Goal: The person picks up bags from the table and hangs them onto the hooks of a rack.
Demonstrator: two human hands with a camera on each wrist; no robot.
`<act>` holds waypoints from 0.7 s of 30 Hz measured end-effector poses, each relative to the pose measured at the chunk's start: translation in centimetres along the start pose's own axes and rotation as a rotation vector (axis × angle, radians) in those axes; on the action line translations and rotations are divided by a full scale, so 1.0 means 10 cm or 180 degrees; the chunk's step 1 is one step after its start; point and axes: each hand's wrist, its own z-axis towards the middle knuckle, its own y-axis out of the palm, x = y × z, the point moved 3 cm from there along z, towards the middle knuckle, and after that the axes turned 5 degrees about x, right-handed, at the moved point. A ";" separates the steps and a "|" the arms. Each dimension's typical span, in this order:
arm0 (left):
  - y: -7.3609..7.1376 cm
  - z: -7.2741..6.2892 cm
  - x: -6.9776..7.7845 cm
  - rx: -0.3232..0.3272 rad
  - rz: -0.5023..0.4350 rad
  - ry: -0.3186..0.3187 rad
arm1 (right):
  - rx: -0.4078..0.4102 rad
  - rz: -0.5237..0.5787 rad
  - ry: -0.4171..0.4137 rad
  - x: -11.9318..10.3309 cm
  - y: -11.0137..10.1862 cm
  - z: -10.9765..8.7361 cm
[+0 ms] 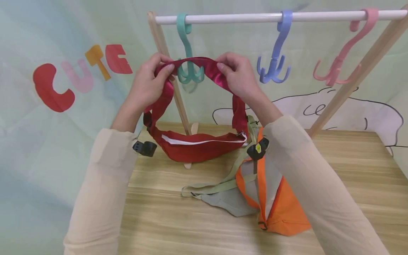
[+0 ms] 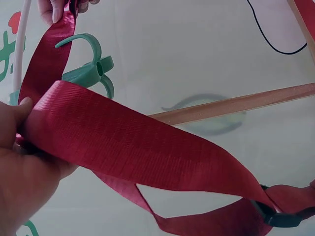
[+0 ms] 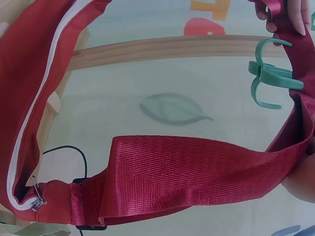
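Observation:
A red waist bag (image 1: pixel 197 148) with a white zipper hangs by its wide strap (image 2: pixel 142 140) from both hands. My left hand (image 1: pixel 152 80) pinches the strap on the left, thumb towards me. On the right, my right hand (image 1: pixel 239 76) pinches the same strap between thumb and fingers. Between the hands, the raised strap crosses the green hook (image 1: pixel 184 35), whose prongs show just below it. Whether the strap touches a prong I cannot tell. A black buckle (image 2: pixel 283 220) sits on the strap in the left wrist view, and the zipper pull (image 3: pixel 38 194) shows in the right wrist view.
A white rail (image 1: pixel 229 17) on wooden legs also carries a blue hook (image 1: pixel 275 53) and a pink hook (image 1: pixel 339 53). On the wooden table (image 1: pixel 165 219) lie an orange bag (image 1: pixel 288 212) and a grey bag (image 1: pixel 227 202) with green straps. A printed cloth (image 1: pixel 28 170) hangs behind.

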 end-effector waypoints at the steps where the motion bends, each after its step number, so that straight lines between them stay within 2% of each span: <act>1: 0.00 0.00 0.00 0.0011 -0.0004 0.0013 | 0.0013 0.0017 0.0002 -0.01 0.00 0.00; 9: -0.01 0.00 0.04 0.0088 -0.0008 0.0042 | -0.0002 0.0137 -0.0033 -0.06 0.01 0.00; 13: -0.03 -0.01 0.05 0.0111 -0.0043 -0.0032 | -0.0054 0.0085 -0.0037 -0.09 0.01 0.01; 21: -0.05 -0.01 0.06 0.0008 -0.0140 -0.0132 | -0.0145 -0.0007 0.0015 -0.11 -0.01 0.03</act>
